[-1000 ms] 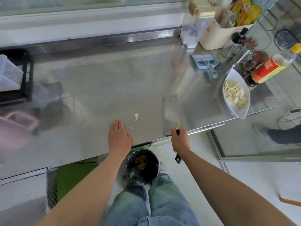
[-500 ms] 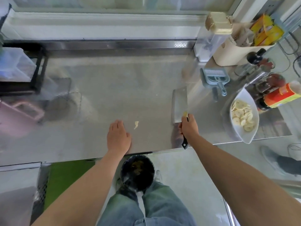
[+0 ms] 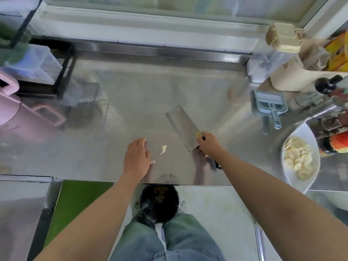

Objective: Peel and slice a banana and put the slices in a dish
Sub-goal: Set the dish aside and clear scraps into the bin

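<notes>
Below the counter edge, between the knees: black bin (image 3: 159, 203) with brownish waste inside. Just past the front edge of the steel counter (image 3: 131, 102), left hand (image 3: 136, 157) lying flat, fingers straight and close together, holding nothing. Sits further in from the edge than a second ago, with a small banana scrap (image 3: 153, 161) touching its right side and a larger scrap (image 3: 163, 149) just beyond. Grips the cleaver (image 3: 181, 127) by its handle with right hand (image 3: 209, 146), fingers curled round it. Blade now swung leftward toward the scraps, no longer pointing straight away. Off to the right, white dish (image 3: 308, 182) already holding the banana slices (image 3: 298, 161). Reads as slicing done, with only leftover clean-up remaining.
</notes>
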### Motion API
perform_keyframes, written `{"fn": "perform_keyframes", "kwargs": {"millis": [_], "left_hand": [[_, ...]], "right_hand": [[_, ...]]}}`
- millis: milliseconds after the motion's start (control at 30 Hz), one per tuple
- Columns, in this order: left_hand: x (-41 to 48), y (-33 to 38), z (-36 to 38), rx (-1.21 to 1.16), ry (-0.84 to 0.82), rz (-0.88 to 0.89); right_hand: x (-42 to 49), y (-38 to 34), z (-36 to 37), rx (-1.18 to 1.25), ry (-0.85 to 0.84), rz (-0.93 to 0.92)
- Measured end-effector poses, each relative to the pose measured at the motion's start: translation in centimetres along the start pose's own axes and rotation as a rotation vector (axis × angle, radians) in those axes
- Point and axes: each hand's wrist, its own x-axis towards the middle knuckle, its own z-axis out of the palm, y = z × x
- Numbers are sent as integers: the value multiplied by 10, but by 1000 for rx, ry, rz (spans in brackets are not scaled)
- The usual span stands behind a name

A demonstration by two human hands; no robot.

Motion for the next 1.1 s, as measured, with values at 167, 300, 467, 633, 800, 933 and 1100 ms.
{"fn": "perform_keyframes", "kwargs": {"millis": [167, 300, 467, 633, 800, 933, 1100], "left_hand": [[-4, -6, -4, -25, -8, 36], [-9, -9, -6, -13, -20, 62], [-14, -20, -10, 19, -38, 59], [-23, -34, -13, 48, -42, 36], [-31, -38, -9, 51, -71, 37], [-35, -37, -9, 68, -93, 34], [-42, -41, -10, 85, -88, 12]], "right_hand": [[-12, 0, 9, -161, -95, -106], [-21, 4, 11, -281, -159, -154], [-27, 11, 7, -129, -104, -161], [-33, 31, 6, 13, 59, -63], [-48, 27, 37, -130, -42, -141], [-55, 24, 38, -60, -3, -143], [-70, 35, 38, -35, 133, -36]]}}
